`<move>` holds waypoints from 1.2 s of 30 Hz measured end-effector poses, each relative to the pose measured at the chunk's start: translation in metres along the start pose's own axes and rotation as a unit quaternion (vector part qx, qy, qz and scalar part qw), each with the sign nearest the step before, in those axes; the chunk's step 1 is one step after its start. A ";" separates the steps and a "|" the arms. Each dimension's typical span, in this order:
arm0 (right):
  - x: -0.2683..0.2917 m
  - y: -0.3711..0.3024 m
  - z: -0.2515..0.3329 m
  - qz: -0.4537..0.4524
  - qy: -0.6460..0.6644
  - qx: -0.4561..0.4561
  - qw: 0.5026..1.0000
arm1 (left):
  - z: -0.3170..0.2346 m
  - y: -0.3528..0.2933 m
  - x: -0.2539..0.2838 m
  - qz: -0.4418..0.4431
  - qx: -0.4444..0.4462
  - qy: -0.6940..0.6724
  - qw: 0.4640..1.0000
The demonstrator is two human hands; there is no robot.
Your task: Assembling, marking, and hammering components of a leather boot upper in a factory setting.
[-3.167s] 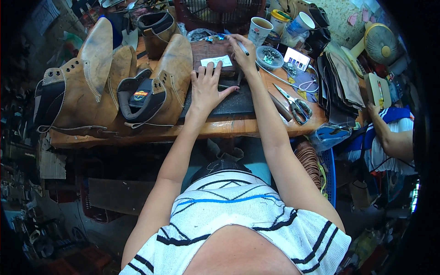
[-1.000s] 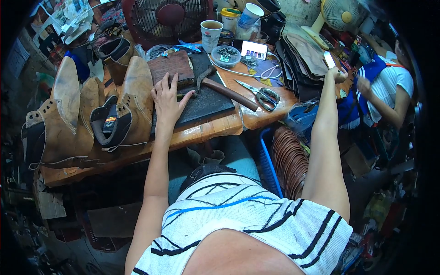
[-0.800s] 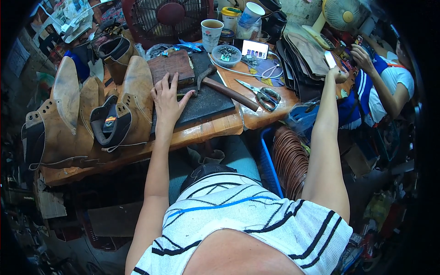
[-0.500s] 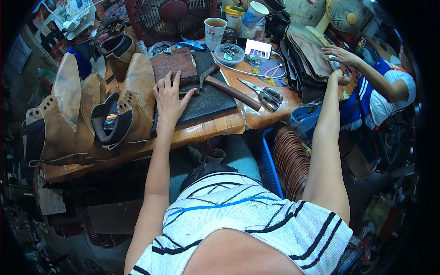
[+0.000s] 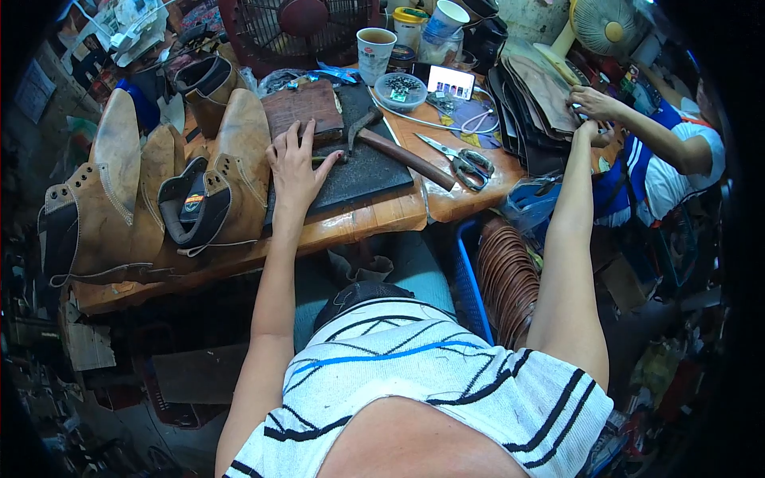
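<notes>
My left hand (image 5: pixel 296 167) lies with fingers spread on the black mat (image 5: pixel 374 179), its fingertips at the near edge of a worn brown block (image 5: pixel 307 111). A hammer (image 5: pixel 402 157) with a wooden handle rests just right of it. My right arm stretches far out to the right. There my right hand (image 5: pixel 590 130) is beside a stack of dark and brown leather pieces (image 5: pixel 532 99). Another person's hand (image 5: pixel 591 102) is close above it, and my right fingers are mostly hidden. Scissors (image 5: pixel 462 163) lie partly spread on the table between my hands.
Brown leather boots (image 5: pixel 223 191) on lasts crowd the table's left side. A paper cup of drink (image 5: pixel 374 56), a tub of small dark pieces (image 5: pixel 400 92) and a lit phone (image 5: pixel 450 82) stand behind the mat. A blue basket (image 5: pixel 472 287) holds stacked brown pieces (image 5: pixel 506 279) below.
The other person's hand has drawn down and in, closer to my right hand at the leather stack. My left hand has stayed in place.
</notes>
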State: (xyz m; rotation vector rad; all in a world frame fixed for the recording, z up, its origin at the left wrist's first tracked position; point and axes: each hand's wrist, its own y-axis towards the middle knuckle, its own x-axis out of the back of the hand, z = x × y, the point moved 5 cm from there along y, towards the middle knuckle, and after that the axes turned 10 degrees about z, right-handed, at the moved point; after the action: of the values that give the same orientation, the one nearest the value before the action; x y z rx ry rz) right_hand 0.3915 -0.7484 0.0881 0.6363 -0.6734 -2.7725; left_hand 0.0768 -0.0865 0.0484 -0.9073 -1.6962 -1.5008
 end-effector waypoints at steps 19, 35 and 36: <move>0.010 -0.007 0.001 0.046 0.024 0.030 0.998 | -0.001 -0.003 0.005 -0.012 0.002 0.005 1.000; 0.016 -0.016 0.045 0.010 0.047 0.065 0.997 | 0.000 -0.001 0.003 -0.022 -0.007 -0.011 1.000; 0.017 -0.038 0.067 -0.003 0.170 0.024 0.985 | 0.002 -0.003 0.003 -0.021 -0.002 -0.005 1.000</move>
State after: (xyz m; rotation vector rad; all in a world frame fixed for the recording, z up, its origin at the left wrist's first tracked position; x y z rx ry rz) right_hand 0.3416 -0.6944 0.1179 1.0901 -0.6633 -2.5648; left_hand 0.0722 -0.0845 0.0495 -0.8883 -1.7287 -1.5306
